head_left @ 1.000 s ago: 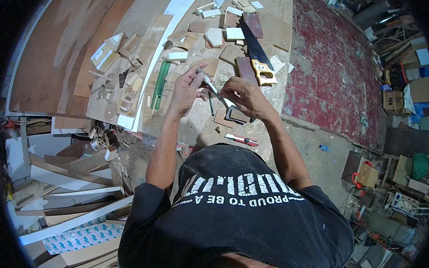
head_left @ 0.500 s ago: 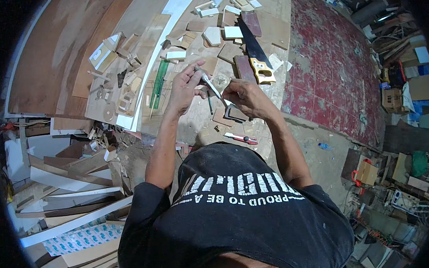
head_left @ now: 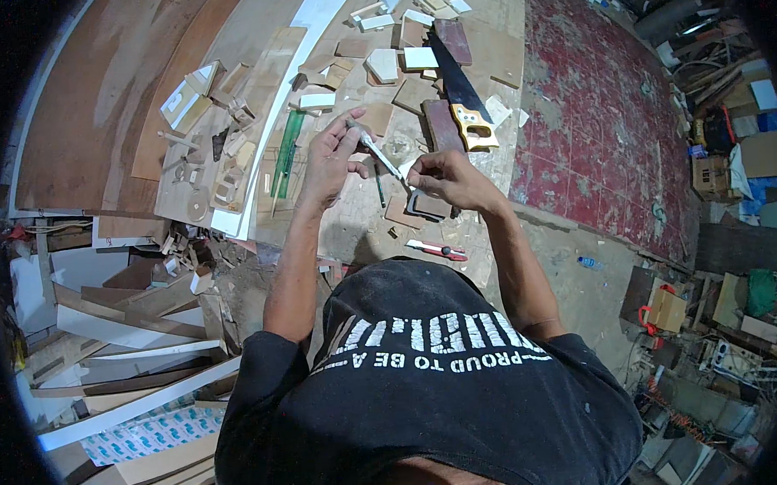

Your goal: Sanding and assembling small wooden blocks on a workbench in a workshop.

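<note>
My left hand (head_left: pixel 335 162) is closed around one end of a slender, silvery tool with a dark tip (head_left: pixel 379 152); its exact kind is unclear. It slants down toward my right hand (head_left: pixel 442 179), whose thumb and fingers are pinched together close by the tip. Whatever they hold, if anything, is too small to make out. Below my right hand, a black angular piece (head_left: pixel 423 208) rests beside a small wood block (head_left: pixel 401 212). A red and white utility knife (head_left: pixel 436 250) lies at the table's near edge. Between my hands is a thin dark stick (head_left: pixel 380 187).
A handsaw (head_left: pixel 474 128) with a yellow handle lies past my right hand, among wood offcuts (head_left: pixel 417 95). A green ruler (head_left: pixel 287 151) lies left of my left hand. Small wooden parts (head_left: pixel 227 187) sit farther left. Wood scraps (head_left: pixel 131 314) are heaped at the lower left.
My right hand has shifted slightly down and right, showing more of the tool's tip. My left hand stays closed on the tool in nearly the same place.
</note>
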`<state>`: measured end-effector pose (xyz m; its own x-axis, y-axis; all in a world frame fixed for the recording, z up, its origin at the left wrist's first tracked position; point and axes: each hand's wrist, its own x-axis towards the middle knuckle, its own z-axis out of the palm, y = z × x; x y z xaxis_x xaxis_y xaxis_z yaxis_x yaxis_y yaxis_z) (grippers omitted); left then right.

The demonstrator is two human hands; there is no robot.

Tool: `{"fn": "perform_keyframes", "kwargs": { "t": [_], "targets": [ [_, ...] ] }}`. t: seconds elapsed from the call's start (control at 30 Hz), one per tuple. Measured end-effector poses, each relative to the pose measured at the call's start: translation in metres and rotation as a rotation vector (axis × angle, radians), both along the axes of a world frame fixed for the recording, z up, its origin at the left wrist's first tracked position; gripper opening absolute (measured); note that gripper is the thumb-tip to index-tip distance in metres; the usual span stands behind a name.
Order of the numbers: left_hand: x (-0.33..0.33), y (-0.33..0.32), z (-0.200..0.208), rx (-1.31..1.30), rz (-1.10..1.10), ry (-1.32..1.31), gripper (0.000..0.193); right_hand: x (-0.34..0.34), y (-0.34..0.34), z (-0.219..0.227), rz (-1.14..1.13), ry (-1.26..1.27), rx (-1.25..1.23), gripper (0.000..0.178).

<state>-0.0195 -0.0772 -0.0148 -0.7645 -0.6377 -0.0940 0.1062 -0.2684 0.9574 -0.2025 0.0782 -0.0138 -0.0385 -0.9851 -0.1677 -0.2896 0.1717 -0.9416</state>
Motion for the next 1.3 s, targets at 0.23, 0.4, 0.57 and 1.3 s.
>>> {"fn": "perform_keyframes", "kwargs": {
  "t": [0.23,0.4,0.57,1.3],
  "targets": [
    [0.001,0.0,0.0,-0.002,-0.002,-0.008,0.039,0.009,0.002,0.008,-0.171,-0.203,0.1,0.019],
    [-0.001,0.005,0.004,-0.002,-0.01,0.09,0.038,0.01,0.004,-0.008,-0.3,-0.496,0.081,0.014],
    [0.001,0.011,0.012,-0.068,0.006,0.097,0.037,0.012,0.007,-0.005,-0.381,-0.656,0.123,0.014],
    [-0.004,0.027,0.024,-0.3,0.015,0.086,0.035,0.01,0.009,-0.012,-0.453,-0.744,0.076,0.013]
  ]
}}
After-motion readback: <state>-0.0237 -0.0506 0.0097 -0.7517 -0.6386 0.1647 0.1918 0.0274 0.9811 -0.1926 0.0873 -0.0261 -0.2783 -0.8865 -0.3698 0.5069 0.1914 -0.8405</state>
